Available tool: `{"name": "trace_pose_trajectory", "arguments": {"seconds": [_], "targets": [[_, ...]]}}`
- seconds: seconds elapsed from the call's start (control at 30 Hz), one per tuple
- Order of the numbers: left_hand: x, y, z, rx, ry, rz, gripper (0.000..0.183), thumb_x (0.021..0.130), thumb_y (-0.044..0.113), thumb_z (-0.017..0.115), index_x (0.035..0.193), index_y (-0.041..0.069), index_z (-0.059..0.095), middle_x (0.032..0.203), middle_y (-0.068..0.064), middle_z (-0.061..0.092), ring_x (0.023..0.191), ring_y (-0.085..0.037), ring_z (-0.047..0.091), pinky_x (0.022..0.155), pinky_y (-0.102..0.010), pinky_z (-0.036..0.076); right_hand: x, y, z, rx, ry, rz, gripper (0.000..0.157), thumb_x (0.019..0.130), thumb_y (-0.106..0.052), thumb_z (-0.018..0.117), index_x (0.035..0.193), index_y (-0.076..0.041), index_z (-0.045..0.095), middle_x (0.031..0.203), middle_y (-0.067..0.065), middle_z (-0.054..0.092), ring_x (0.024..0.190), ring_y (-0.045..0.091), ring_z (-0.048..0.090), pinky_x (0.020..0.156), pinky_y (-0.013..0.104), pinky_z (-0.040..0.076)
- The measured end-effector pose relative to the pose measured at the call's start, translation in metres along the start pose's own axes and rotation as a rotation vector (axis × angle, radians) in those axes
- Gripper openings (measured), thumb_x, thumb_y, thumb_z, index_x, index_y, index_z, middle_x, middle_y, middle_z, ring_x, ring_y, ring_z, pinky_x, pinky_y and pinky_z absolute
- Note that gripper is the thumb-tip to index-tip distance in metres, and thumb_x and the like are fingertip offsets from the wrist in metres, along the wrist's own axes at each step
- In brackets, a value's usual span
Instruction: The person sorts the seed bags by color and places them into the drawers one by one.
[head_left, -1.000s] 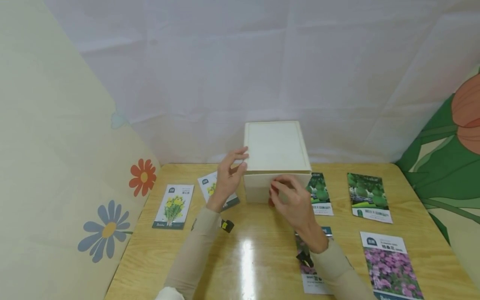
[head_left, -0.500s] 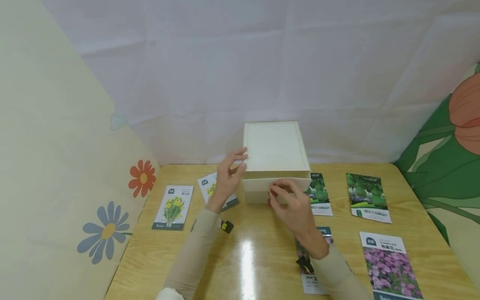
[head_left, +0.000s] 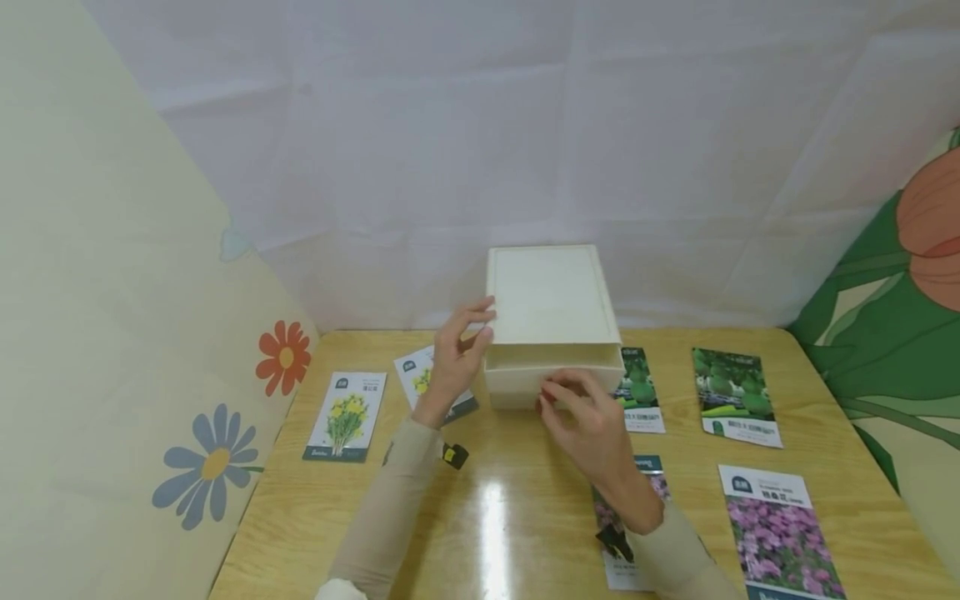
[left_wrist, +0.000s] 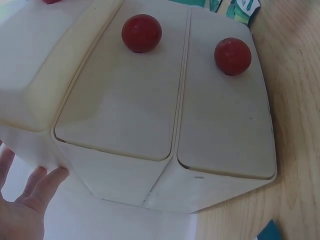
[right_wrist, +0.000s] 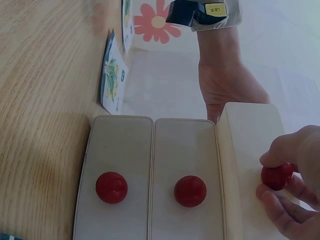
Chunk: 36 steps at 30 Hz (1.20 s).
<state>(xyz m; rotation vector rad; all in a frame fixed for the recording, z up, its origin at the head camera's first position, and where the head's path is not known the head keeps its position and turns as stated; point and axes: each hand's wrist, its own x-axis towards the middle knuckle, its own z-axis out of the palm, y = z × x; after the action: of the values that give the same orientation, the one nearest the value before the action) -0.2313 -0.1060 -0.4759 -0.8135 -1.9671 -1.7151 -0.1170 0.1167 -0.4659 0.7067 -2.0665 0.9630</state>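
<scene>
A small white drawer cabinet stands at the back of the table, with three drawers stacked in it. Its top drawer is pulled partway out, leaving a gap below the cabinet's top. In the right wrist view my right hand pinches the round red knob of that drawer. Two more red knobs, the middle one and the lower one, sit on closed drawers. My left hand touches the cabinet's left side with extended fingers; the left wrist view shows its fingertips against the wall.
Seed packets lie about the cabinet: a yellow-flower packet at left, another behind my left hand, green gourd packets at right. Pink-flower packets lie nearer, one partly under my right forearm. A white cloth hangs behind.
The top drawer has come out toward me, widening the gap under the cabinet's top. My right hand has moved slightly nearer with its knob; my left hand has stayed in place.
</scene>
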Motion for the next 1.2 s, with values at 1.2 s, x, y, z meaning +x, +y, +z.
{"name": "trace_pose_trajectory", "arguments": {"seconds": [1.2], "targets": [[0.000, 0.003, 0.002, 0.010, 0.022, -0.058, 0.022, 0.102, -0.001, 0.062, 0.124, -0.003, 0.069, 0.150, -0.019, 0.061, 0.139, -0.039, 0.059, 0.097, -0.044, 0.064, -0.011, -0.017, -0.012, -0.024, -0.027, -0.029, 0.031, 0.073, 0.007, 0.085, 0.103, 0.000, 0.079, 0.108, 0.016, 0.072, 0.086, 0.027, 0.073, 0.080, 0.019, 0.063]]}}
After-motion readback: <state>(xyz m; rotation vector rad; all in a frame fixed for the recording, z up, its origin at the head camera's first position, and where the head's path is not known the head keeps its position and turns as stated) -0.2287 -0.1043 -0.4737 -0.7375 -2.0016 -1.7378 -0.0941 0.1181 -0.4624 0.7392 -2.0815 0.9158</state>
